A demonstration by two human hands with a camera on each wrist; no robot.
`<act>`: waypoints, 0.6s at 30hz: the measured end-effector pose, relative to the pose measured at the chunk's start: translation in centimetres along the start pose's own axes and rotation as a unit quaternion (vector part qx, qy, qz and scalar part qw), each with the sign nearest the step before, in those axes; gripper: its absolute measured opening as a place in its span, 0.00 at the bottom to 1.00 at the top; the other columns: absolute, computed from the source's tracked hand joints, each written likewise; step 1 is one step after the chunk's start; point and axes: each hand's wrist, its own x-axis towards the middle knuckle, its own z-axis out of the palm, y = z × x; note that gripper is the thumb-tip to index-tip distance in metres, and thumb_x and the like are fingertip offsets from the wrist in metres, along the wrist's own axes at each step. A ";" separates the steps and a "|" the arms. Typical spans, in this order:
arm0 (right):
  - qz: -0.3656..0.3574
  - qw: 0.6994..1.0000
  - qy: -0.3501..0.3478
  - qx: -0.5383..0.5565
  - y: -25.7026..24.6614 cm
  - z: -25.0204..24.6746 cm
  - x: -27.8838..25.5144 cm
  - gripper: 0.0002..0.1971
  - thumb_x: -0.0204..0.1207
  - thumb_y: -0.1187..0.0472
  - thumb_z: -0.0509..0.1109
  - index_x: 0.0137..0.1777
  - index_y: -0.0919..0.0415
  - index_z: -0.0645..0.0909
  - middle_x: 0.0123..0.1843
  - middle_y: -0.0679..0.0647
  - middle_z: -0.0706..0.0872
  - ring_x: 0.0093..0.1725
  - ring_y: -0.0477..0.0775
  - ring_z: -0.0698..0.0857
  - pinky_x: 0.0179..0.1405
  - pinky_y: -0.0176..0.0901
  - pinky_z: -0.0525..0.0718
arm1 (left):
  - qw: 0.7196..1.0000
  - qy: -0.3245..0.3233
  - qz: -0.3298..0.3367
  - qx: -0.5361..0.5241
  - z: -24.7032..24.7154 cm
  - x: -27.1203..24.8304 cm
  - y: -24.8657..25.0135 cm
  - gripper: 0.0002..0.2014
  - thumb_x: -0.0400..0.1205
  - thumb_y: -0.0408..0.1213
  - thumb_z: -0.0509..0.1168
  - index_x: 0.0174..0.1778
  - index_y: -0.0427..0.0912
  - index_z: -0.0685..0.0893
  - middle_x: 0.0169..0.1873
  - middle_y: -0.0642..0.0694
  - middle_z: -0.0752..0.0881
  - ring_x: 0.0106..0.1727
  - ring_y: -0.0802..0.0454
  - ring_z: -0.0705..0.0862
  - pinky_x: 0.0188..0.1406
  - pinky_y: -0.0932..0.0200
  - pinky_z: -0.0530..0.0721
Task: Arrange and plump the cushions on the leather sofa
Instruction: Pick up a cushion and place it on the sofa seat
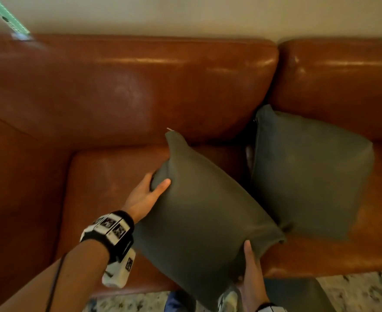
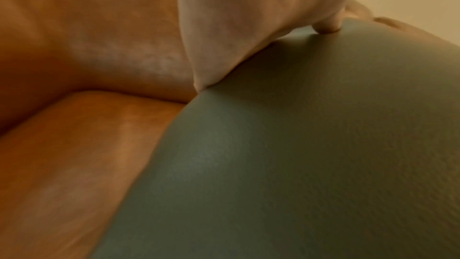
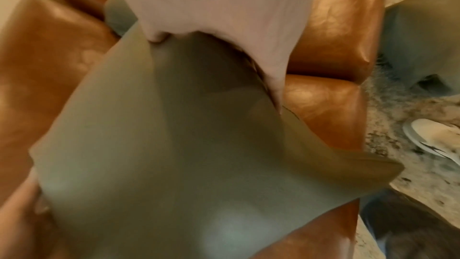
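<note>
The left hand (image 1: 148,192) and the right hand (image 1: 251,270) gripped opposite edges of a green cushion (image 1: 199,212), thumbs pressed onto its face, holding it tilted over the leather sofa (image 1: 109,172) seat (its near corner overhanging); a second green cushion (image 1: 309,176) leaned against the backrest just beside it.

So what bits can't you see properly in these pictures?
- Left hand: its fingers, behind the held grey-green fabric cushion, head view.
- Right hand: wrist cut off by the bottom edge, head view.
- Second grey-green cushion: mostly hidden by the palm, right wrist view.
- Brown leather sofa: ends cut off.
</note>
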 end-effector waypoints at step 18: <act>-0.272 0.890 -0.279 -0.238 -10.9 19.8 -3.7 0.47 0.63 0.36 0.73 0.83 0.40 0.59 0.75 0.43 0.76 0.72 0.51 0.77 0.74 0.58 0.75 | 0.890 0.293 0.047 -0.346 -16.4 -5.1 -6.8 0.20 0.89 0.48 0.54 0.75 0.45 0.73 0.66 0.51 0.82 0.66 0.55 0.80 0.67 0.53 0.76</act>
